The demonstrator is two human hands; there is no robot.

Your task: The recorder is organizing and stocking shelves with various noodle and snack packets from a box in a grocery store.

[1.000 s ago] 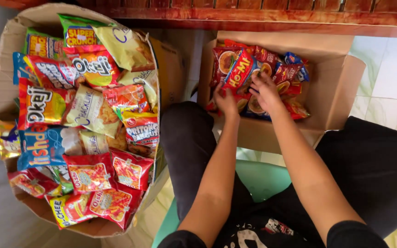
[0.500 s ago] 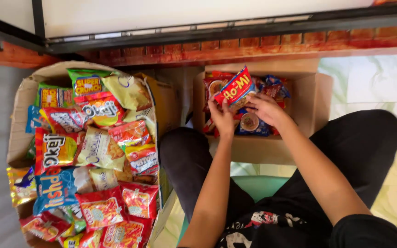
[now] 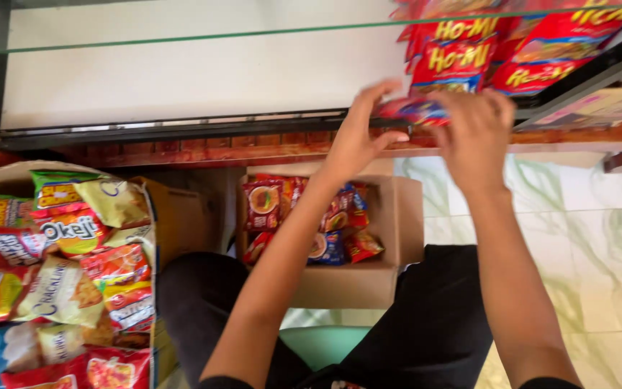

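Note:
Both my hands are raised to the edge of a glass shelf [image 3: 181,79] in a black frame. My left hand [image 3: 360,137] and my right hand [image 3: 476,133] together hold a red snack packet [image 3: 415,109] at the shelf's front edge. Just behind it lie several more red packets [image 3: 512,50] stacked on the shelf at the upper right. Below my arms an open cardboard box [image 3: 368,284] holds more red and blue packets [image 3: 304,216].
A large cardboard box [image 3: 181,216] at the left is full of mixed snack bags [image 3: 66,274] in orange, yellow, red and blue. My black-trousered legs flank a green stool [image 3: 322,346]. Pale tiled floor [image 3: 592,238] lies to the right.
My hands lifted a red packet out of the small box and carried it up to the shelf. The view tilted up, so the shelf and its stacked packets came into sight.

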